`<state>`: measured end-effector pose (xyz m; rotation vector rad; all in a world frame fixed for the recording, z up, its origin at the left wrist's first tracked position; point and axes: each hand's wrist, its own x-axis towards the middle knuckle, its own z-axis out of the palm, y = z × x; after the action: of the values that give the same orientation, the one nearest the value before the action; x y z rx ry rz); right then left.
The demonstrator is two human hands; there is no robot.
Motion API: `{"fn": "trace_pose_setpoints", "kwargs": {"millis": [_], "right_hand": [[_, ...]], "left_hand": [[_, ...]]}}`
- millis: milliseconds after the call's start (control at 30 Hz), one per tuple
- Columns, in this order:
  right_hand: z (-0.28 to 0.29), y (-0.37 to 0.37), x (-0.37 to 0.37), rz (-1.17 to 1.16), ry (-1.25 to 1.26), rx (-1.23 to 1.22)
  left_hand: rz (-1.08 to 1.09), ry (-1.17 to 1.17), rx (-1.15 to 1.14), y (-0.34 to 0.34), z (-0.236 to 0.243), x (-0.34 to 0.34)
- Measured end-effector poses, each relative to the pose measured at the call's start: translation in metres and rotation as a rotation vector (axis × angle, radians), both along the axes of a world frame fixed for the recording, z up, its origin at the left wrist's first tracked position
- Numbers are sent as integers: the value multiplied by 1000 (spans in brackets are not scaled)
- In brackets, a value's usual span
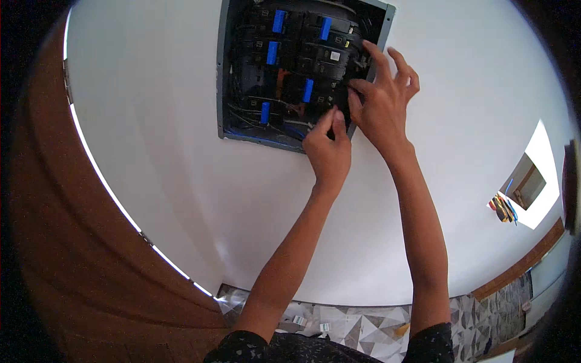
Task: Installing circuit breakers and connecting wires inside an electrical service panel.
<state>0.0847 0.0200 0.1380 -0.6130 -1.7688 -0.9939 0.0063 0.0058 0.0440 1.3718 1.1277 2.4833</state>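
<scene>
A grey metal electrical panel box, uncovered, is set in the white wall ahead of me. Inside it are rows of black circuit breakers, several with blue levers, and loose thin wires at the lower left. My left hand is at the lower right of the box, thumb and forefinger pinched together; what lies between them is too small to make out. My right hand is at the box's right edge. Its thumb and forefinger come together beside the breakers, the other fingers raised; anything they hold is hidden.
A bundle of coloured wires sticks out near a square opening in the wall at right. Brown material fills the left side. Below is a floor with a grey and white triangle pattern, with small white pieces on it.
</scene>
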Motion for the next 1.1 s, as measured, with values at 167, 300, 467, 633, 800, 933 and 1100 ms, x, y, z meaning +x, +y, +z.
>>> {"fn": "trace_pose_setpoints", "kwargs": {"millis": [167, 300, 467, 633, 800, 933, 1100], "right_hand": [[3, 3, -1, -161, -116, -35], [2, 5, -1, -148, -99, -46], [-2, 6, -5, -172, -59, -81], [-5, 9, -8, -203, -38, -64], [-7, 10, -9, -166, -24, -23], [-14, 12, -11, -155, 13, 0], [-19, 21, -12, -140, 41, 54]], "left_hand": [[-91, -126, -18, 16, 10, 2], [-251, -254, -67, 20, 16, 4], [-214, -173, -29, 23, 13, 2], [-262, -151, 45, 22, 12, 3], [-243, -155, 16, 26, 12, 2], [-306, -172, 27, 30, 11, 2], [-256, -171, 88, 29, 12, 6]]}}
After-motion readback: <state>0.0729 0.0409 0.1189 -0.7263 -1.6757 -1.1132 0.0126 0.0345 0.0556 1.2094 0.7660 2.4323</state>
